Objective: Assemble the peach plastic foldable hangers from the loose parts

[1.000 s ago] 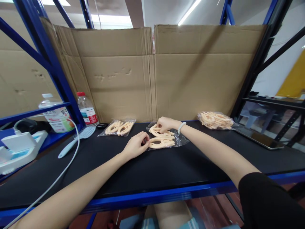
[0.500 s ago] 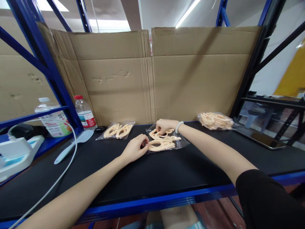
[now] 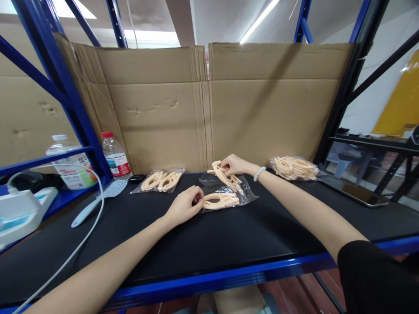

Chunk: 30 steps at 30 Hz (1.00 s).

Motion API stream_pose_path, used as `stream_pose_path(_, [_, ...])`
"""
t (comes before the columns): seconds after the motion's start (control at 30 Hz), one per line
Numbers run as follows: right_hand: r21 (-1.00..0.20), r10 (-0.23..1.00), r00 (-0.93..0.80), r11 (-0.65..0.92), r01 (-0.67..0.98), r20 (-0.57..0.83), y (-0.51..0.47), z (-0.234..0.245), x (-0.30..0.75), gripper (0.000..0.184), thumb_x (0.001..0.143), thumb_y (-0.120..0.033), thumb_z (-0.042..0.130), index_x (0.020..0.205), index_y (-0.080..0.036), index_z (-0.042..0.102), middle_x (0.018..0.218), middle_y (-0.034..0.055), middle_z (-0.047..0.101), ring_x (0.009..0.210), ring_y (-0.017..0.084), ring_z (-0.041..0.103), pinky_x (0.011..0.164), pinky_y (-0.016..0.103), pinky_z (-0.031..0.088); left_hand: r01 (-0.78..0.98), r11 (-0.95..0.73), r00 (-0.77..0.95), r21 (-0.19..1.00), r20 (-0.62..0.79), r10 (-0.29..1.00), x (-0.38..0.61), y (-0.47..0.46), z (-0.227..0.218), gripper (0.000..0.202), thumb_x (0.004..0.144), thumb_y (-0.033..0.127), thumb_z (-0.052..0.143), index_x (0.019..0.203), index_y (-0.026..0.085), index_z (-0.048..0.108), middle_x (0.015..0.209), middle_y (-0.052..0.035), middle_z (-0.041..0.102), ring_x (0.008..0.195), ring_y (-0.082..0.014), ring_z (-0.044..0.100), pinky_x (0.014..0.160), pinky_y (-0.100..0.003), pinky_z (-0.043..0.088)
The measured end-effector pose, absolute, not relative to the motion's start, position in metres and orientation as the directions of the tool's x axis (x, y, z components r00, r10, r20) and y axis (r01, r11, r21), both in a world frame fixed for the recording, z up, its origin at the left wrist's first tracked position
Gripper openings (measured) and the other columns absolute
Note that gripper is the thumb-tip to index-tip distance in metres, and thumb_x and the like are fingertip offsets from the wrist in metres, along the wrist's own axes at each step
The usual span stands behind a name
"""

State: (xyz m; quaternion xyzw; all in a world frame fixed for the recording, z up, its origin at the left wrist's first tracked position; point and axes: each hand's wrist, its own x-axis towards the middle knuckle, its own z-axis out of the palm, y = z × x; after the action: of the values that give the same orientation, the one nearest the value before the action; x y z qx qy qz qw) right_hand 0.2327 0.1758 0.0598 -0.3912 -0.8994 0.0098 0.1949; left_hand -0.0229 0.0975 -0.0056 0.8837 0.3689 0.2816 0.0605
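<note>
Left hand (image 3: pixel 183 206) is down on the desk (image 3: pixel 209 248), closed, fingertips pinching the left edge of the clear bag (image 3: pixel 245 194). The bagged clip (image 3: pixel 220 200) lies flat at three o'clock from it, long axis running nine to three. Over at one o'clock from that hand, the right hand (image 3: pixel 235 165) grips the raised clip (image 3: pixel 225 175) by its upper end, long axis tilted eleven to five, lower tip dipping toward the bag's far side. The left hand is nearer the bagged clip, practically touching it; the right hand hangs just beyond the bag.
</note>
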Motion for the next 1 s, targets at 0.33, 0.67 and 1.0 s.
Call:
stream_pose_path(0.33, [-0.178, 0.776, -0.374, 0.519, 0.836, 0.507, 0.153, 0.099, 0.312, 0.014, 0.071, -0.021, 0.051, 0.059, -0.016, 0.048, 0.057, -0.0046, 0.035, 0.056, 0.009, 0.032, 0.054, 0.025, 0.023, 0.669, -0.693, 0.578, 0.269, 0.398, 0.713, -0.026, 0.099, -0.001, 0.009, 0.085, 0.028, 0.048, 0.083, 0.021, 0.054, 0.08, -0.0006, 0.058, 0.067, -0.0163, 0.056, 0.061, -0.027, 0.041])
stream_pose_path(0.67, [0.001, 0.879, -0.459, 0.463, 0.886, 0.126, 0.155, 0.043, 0.314, 0.013, 0.058, -0.007, 0.063, 0.047, -0.014, 0.06, 0.041, -0.0043, 0.043, 0.044, 0.009, 0.033, 0.05, 0.026, 0.023, 0.797, -0.583, 0.518, 0.161, 0.314, 0.795, -0.038, 0.096, 0.027, 0.004, 0.071, 0.021, 0.052, 0.067, 0.022, 0.052, 0.069, 0.0001, 0.06, 0.063, -0.0194, 0.056, 0.055, -0.027, 0.031])
stream_pose_path(1.0, [-0.12, 0.786, -0.571, 0.607, 0.786, 0.236, 0.128, 0.041, 0.292, 0.02, 0.083, -0.011, 0.055, 0.09, -0.014, 0.074, 0.087, 0.0087, 0.07, 0.077, 0.017, 0.061, 0.073, 0.027, 0.042, 0.928, -0.302, 0.241, 0.218, 0.264, 0.934, -0.043, 0.105, 0.023, 0.018, 0.081, 0.036, 0.045, 0.081, 0.021, 0.054, 0.082, -0.0074, 0.068, 0.075, -0.0268, 0.063, 0.059, -0.031, 0.039])
